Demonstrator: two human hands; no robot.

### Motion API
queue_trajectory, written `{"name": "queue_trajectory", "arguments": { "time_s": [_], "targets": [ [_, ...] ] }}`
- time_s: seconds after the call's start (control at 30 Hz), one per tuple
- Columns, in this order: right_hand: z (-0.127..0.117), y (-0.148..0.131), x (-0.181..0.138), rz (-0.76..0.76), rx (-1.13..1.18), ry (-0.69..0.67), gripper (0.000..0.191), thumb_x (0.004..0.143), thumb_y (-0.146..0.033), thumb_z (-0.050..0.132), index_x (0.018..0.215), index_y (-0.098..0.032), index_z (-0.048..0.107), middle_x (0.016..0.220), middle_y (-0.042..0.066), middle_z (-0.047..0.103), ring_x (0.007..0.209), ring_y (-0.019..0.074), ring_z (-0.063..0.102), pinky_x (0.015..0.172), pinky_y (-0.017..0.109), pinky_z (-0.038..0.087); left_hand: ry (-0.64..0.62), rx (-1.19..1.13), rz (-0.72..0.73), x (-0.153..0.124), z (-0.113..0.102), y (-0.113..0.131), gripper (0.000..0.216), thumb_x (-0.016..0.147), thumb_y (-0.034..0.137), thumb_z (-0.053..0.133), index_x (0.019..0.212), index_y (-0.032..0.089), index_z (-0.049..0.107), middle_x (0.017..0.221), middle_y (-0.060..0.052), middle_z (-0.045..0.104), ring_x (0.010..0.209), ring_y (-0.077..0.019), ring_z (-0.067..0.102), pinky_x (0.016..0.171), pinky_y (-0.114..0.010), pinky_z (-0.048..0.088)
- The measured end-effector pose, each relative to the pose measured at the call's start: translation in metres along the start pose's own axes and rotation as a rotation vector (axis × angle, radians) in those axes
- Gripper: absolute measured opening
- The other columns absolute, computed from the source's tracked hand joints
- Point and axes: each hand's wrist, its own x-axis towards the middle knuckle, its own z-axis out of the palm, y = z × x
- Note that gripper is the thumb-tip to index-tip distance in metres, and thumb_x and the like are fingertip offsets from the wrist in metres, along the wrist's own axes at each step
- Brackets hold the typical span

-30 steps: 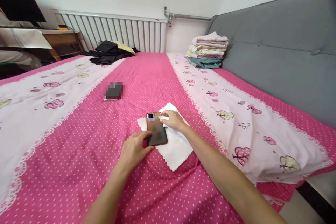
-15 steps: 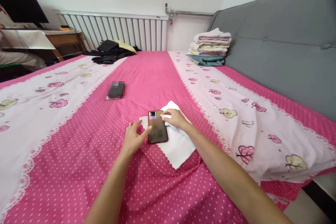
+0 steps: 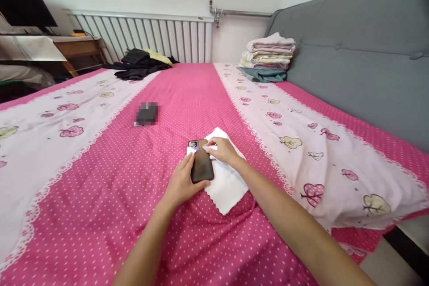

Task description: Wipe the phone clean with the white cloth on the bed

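A smartphone (image 3: 202, 167) lies back side up on a white cloth (image 3: 226, 190) with zigzag edges. Its back looks brownish, with a dark rim and a camera block at the top left. My left hand (image 3: 182, 181) grips the phone from the left, fingers along its side and thumb at its lower edge. A cloth corner pokes up by these fingertips, beside the camera block. Over the phone's upper right, my right hand (image 3: 223, 149) is closed, pinching a white fold of the cloth between thumb and fingers. The cloth's left part is mostly hidden under phone and hand.
A dark, pixelated object (image 3: 146, 114) lies on the pink dotted bedspread (image 3: 181, 89). Black clothes (image 3: 139, 65) are heaped at the far left, and folded fabrics (image 3: 270, 56) are stacked by the grey headboard (image 3: 351, 49). Behind stand a radiator (image 3: 150, 38) and a monitor (image 3: 25, 4).
My left hand has moved right and closed around the phone's left and lower edges; before, its fingers were spread. The cloth's left corner is now bunched up. My right hand stays at nearly the same place.
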Motion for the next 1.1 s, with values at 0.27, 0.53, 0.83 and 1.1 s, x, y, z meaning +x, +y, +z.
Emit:
{"name": "queue_trajectory", "arguments": {
  "time_s": [0.27,0.53,0.83,1.1],
  "targets": [
    [0.011,-0.007,0.008,0.041,-0.163,0.074,0.018,0.085,-0.028,0.058,0.094,-0.021,0.072,0.105,0.006,0.069,0.101,0.0203,0.062,0.09,0.029,0.045,-0.053,0.11,0.004,-0.006,-0.002,0.0,0.087,0.073,0.05,0.064,0.141,0.009,0.031,0.149,-0.02,0.028,0.137,-0.0313,0.028,0.111,-0.046,0.027],
    [0.012,0.001,0.017,0.039,-0.152,0.043,0.019,0.086,-0.029,0.058,0.095,-0.024,0.074,0.105,0.004,0.07,0.1,0.0182,0.062,0.09,0.028,0.045,0.035,0.16,-0.057,-0.005,-0.008,0.001,0.086,0.067,0.049,0.069,0.137,0.01,0.038,0.14,-0.019,0.042,0.131,-0.0332,0.037,0.108,-0.045,0.031],
    [-0.015,-0.011,0.002,-0.045,-0.026,-0.253,0.013,0.075,-0.025,0.069,0.085,-0.025,0.077,0.092,0.001,0.074,0.091,0.0178,0.066,0.082,0.024,0.048,-0.018,0.393,-0.222,-0.008,-0.01,0.004,0.1,0.064,0.066,0.064,0.139,0.007,0.036,0.144,-0.024,0.033,0.134,-0.0387,0.029,0.109,-0.047,0.026],
    [-0.035,-0.026,-0.009,-0.1,0.05,-0.712,0.017,0.064,-0.02,0.073,0.078,-0.028,0.077,0.079,-0.005,0.075,0.078,0.014,0.068,0.066,0.017,0.046,-0.022,0.388,-0.23,-0.01,-0.009,0.001,0.102,0.064,0.066,0.063,0.139,0.004,0.034,0.145,-0.025,0.031,0.135,-0.0368,0.029,0.109,-0.045,0.026]
  ]
}}
